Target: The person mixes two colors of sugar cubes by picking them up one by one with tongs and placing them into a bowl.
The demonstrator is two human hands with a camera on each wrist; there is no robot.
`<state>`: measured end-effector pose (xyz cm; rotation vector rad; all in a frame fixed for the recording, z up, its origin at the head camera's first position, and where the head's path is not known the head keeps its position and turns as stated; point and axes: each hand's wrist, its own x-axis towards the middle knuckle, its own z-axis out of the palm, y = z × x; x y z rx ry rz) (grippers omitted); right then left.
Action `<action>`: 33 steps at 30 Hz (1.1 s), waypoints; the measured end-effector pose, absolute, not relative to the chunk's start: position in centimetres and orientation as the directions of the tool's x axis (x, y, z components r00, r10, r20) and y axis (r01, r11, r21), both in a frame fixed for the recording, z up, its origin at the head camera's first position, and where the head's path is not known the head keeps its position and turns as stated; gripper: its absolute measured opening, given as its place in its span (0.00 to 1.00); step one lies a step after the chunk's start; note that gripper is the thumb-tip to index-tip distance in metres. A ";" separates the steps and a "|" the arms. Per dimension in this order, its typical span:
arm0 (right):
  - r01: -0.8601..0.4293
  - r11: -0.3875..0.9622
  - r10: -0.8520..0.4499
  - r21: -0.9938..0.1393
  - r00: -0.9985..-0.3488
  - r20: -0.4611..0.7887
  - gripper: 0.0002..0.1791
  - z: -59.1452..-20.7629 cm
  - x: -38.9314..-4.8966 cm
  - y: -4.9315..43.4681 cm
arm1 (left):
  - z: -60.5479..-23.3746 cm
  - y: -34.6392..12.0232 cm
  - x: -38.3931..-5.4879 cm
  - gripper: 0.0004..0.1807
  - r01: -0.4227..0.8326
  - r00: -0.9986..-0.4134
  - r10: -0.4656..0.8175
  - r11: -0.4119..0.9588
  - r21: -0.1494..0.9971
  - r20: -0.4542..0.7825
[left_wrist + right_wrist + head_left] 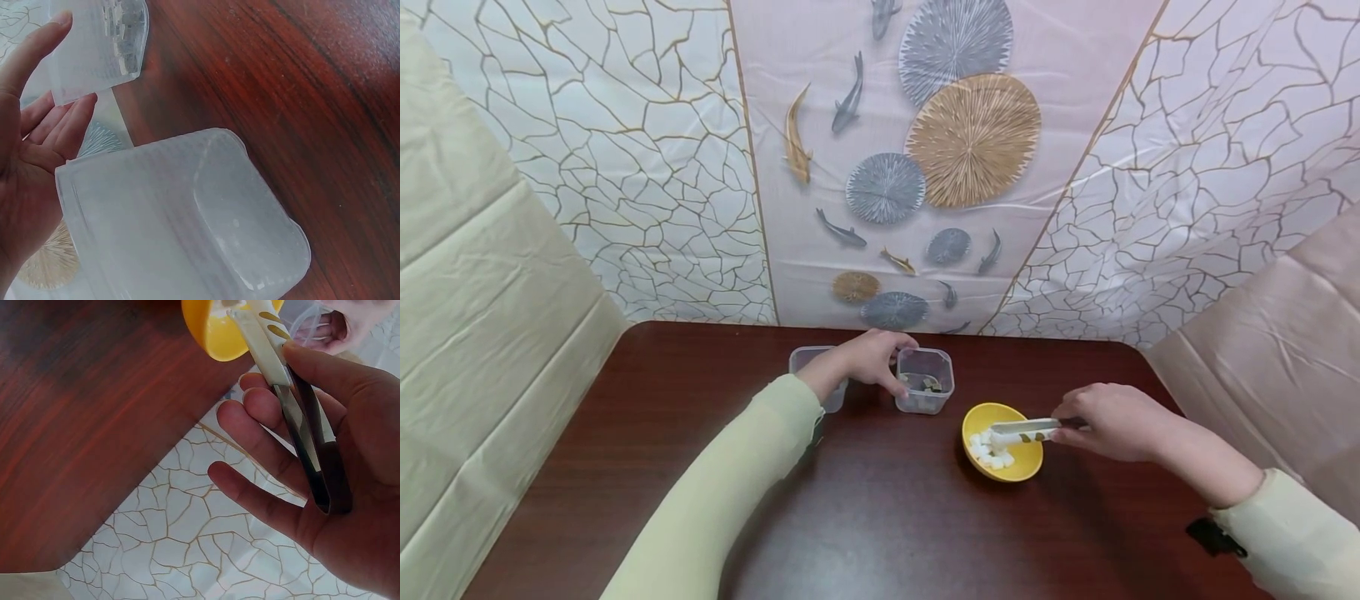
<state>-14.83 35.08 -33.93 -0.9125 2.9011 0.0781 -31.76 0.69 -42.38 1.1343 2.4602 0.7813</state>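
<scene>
My left hand (871,358) holds a clear plastic container (923,403) at its left side, thumb toward the front and fingers toward the back. Several small dark green pieces (932,384) lie inside that container. My right hand (1116,423) grips a pair of tongs (310,428), metal at the bend with white arms near the tips. The tong tips reach down into a yellow bowl (1024,469), among several white cubes (982,450). In the right wrist view the thumb presses one tong arm against the fingers; the tips run out at the top.
A second clear container (803,358) stands left of the first, partly hidden under the left wrist; it looms large in the left wrist view. The dark red-brown table (865,517) ends at a patterned cloth wall (685,167) behind.
</scene>
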 end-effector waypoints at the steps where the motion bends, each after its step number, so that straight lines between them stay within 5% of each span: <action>1: -0.572 0.820 -0.567 0.020 -0.817 -0.107 0.06 -33.8 -14.9 35.1 | -42.4 0.7 -31.7 0.46 0.594 -0.635 0.771 0.534 0.602 -0.058; 18: -0.606 0.796 -0.605 -0.014 -0.796 0.010 0.05 -31.3 -18.5 30.3 | -42.9 0.3 -31.4 0.46 0.555 -0.646 0.759 0.534 0.638 -0.074; 25: -0.603 0.798 -0.602 0.017 -0.797 -0.049 0.09 -31.4 -21.6 27.2 | -42.8 0.4 -31.3 0.46 0.557 -0.650 0.757 0.536 0.634 -0.069; 33: -0.564 0.819 -0.551 0.103 -0.824 -0.135 0.25 -32.2 -24.0 24.3 | -42.4 0.7 -31.5 0.47 0.580 -0.648 0.760 0.534 0.615 -0.048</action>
